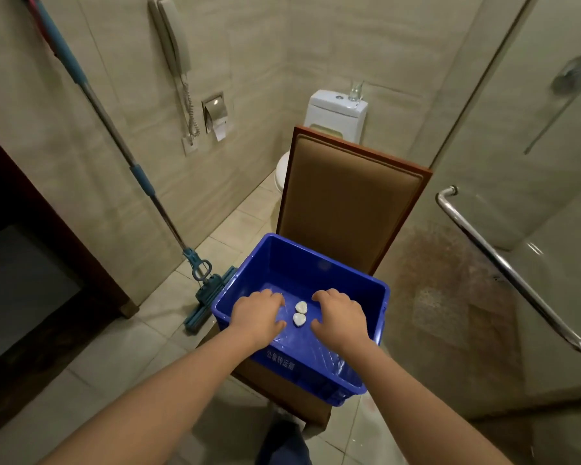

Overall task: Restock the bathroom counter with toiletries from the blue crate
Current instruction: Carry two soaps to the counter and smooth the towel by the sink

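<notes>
The blue crate (302, 263) sits on the seat of a padded brown chair (349, 203), with white lettering on its near wall. Both arms reach down into it. The left hand (259, 317) and the right hand (341, 318) lie palm down over the crate floor, fingers loosely bent and a little spread, and neither has hold of anything that shows. Between them two small white toiletries (301, 307) lie on the crate floor, one just beside the other, near both thumbs but apart from them. A blue mop (202, 297) leans against the tiled wall to the left of the crate. Behind the chair stands a white toilet (336, 112) with a clear glass (355, 90) on its tank
</notes>
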`<state>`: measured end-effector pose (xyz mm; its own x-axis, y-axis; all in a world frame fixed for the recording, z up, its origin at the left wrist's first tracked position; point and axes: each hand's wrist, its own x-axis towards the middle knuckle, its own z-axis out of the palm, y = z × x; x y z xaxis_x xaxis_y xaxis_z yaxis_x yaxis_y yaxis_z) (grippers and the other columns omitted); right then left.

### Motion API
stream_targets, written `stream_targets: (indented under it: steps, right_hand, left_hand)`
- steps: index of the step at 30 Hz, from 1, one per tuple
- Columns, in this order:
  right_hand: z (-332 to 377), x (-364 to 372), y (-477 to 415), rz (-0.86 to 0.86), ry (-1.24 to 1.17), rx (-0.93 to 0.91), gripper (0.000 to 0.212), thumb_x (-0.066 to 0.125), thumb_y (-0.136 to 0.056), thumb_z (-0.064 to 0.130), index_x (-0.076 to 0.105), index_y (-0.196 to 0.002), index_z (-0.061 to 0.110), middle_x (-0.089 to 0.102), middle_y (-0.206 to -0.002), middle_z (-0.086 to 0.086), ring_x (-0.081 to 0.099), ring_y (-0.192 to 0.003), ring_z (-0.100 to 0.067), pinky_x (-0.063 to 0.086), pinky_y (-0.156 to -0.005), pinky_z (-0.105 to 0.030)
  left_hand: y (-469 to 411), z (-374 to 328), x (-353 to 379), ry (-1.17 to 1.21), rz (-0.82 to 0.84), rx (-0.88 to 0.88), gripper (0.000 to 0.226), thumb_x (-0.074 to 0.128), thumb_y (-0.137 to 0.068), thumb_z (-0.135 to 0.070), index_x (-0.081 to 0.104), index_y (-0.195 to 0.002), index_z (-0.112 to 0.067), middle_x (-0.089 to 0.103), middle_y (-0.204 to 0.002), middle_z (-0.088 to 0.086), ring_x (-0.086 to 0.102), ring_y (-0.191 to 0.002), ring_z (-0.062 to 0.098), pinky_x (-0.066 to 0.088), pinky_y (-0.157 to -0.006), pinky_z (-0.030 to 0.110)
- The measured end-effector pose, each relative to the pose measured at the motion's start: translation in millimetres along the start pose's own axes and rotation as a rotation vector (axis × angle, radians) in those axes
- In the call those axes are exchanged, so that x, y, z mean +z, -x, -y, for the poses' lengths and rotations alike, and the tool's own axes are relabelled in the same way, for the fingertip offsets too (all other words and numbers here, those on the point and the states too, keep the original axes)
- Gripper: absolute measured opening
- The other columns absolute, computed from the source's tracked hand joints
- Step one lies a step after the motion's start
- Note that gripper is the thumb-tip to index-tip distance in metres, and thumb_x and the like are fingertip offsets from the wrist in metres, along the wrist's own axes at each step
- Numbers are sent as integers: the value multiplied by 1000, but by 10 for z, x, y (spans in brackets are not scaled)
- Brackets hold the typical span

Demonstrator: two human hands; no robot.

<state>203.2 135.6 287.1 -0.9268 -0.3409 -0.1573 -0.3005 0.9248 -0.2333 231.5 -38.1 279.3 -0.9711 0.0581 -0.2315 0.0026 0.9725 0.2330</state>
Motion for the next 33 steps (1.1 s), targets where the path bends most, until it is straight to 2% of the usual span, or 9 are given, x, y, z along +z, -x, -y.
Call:
stream_targets:
  steps: [4, 9, 16, 24, 27, 30, 33]
  right_hand:
    - [-135, 194, -420, 78, -22, 15, 41, 54, -89, 27, 51, -130, 23, 55, -126, 1, 53, -112, -21, 45, -91, -34]
    - [-370, 559, -891, 190, -65, 57, 47, 54, -90, 25, 47, -136, 24, 54, -129, 1, 52, -114, -22, 44, -92, -34]
    - [-672, 1122, -1424, 372, -101, 139, 43, 52, -90, 22, 50, -133, 21, 53, -129, 0, 51, -117, -22, 43, -94, -34]
    - [-885, 1920, -1824, 473, -161, 219, 47, 53, -91, 21, 46, -137, 23, 50, -131, 1, 48, -120, -22, 42, -93, -33]
    - [-952, 2175, -1947, 490, -175, 236, 47, 56, -90, 22, 46, -137, 23, 50, -129, 0, 49, -118, -22, 44, -90, -34]
    - [-1001, 2384, -2049, 499, -201, 250, 49, 58, -90, 22, 46, -137, 23, 49, -124, 0, 49, -115, -21, 44, -82, -33]
    - [-1028, 2558, -2128, 508, -227, 250, 50, 60, -88, 21, 47, -136, 24, 48, -121, 0, 50, -112, -22, 42, -74, -31]
  left_hand:
    - [-456, 124, 102, -6, 76, -20, 42, 55, -93, -45, 48, -131, -27, 53, -130, -2, 55, -113, 22, 47, -89, 38]
    - [-1062, 267, 369, -23, 198, -28, 44, 54, -95, -45, 46, -133, -26, 51, -132, 0, 53, -116, 23, 46, -86, 39]
    - [-1731, 442, 904, 41, 340, -66, 49, 56, -93, -44, 44, -138, -26, 50, -136, -3, 50, -123, 19, 43, -91, 35]
    - [-2398, 680, 1644, 124, 511, -41, 50, 58, -92, -38, 42, -138, -28, 45, -139, -4, 46, -125, 19, 41, -95, 34]
    - [-2591, 701, 1898, 176, 531, -32, 50, 61, -92, -32, 42, -138, -28, 44, -139, -3, 47, -124, 20, 43, -95, 35]
    - [-2749, 710, 2102, 198, 524, -12, 51, 61, -91, -22, 42, -138, -30, 43, -137, -4, 49, -120, 20, 41, -83, 31]
    - [-2888, 707, 2246, 167, 522, 85, 57, 58, -90, -12, 40, -141, -29, 40, -136, -3, 46, -121, 21, 42, -80, 33]
